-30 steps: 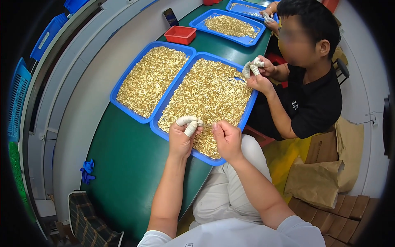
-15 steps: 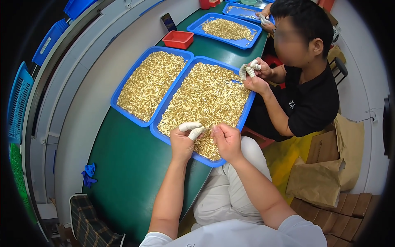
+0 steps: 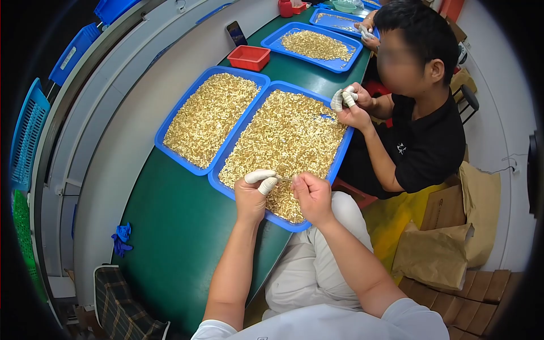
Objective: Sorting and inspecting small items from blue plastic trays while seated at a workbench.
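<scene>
Over the near end of a blue tray point(image 3: 315, 226) heaped with small gold-coloured metal pieces point(image 3: 283, 130), my two hands face each other, a small gap apart. My left hand point(image 3: 253, 195) wears white finger cots on its thumb and forefinger, which are pinched together. My right hand point(image 3: 313, 198) is bare, with thumb pressed to curled fingers. Whatever sits between the fingertips of either hand is too small to tell against the gold heap.
A second full blue tray point(image 3: 160, 141) adjoins on the left. Beyond stand a red bin point(image 3: 249, 57), a phone point(image 3: 236, 34) and another blue tray point(image 3: 340, 67). A co-worker point(image 3: 419, 136) sits at right, hands over the tray edge. Blue gloves point(image 3: 122, 239) lie on the green table point(image 3: 170, 226).
Both my hands stay almost in place, still pinched. The whole view has shifted slightly. The co-worker's fingers have moved a little.
</scene>
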The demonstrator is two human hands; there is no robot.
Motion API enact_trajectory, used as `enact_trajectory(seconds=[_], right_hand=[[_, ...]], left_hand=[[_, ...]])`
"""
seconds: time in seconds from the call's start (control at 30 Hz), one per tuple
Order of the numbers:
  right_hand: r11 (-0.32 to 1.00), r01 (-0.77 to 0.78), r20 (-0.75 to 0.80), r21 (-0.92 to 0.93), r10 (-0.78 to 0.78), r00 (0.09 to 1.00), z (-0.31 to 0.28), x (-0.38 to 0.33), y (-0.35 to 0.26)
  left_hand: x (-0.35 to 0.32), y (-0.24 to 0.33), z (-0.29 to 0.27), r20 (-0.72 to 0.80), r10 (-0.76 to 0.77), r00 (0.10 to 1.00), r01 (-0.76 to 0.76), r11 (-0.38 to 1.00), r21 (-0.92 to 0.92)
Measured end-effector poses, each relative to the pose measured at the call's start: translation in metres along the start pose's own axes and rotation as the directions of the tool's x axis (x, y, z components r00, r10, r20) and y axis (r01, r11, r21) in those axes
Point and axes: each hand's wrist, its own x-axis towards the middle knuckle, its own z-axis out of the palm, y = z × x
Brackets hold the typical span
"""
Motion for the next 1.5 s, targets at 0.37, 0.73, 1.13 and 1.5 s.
enact_trajectory(seconds=[0.37, 0.73, 1.13, 1.5], right_hand=[[1.0, 0.019, -0.02, -0.009, -0.019, 1.0, 0.0, -0.001, -0.001], [0.998, 0.032, -0.02, -0.045, -0.033, 0.999, 0.0, -0.001, -0.002], [0.991, 0.084, 0.011, -0.104, -0.083, 0.996, -0.002, 0.001, 0.003], [1.0, -0.005, 0.021, 0.017, 0.005, 1.0, -0.001, -0.002, 0.002]], left_hand=[[0.0, 0.003, 0.004, -0.003, -0.028, 1.0, 0.028, 0.998, -0.053], [-0.001, 0.003, 0.002, 0.011, -0.036, 0.999, 0.036, 0.999, -0.001], [-0.003, 0.008, 0.008, 0.0, -0.08, 0.997, 0.078, 0.979, 0.186], [-0.005, 0.006, 0.007, -0.073, 0.007, 0.997, -0.004, 0.999, 0.047]])
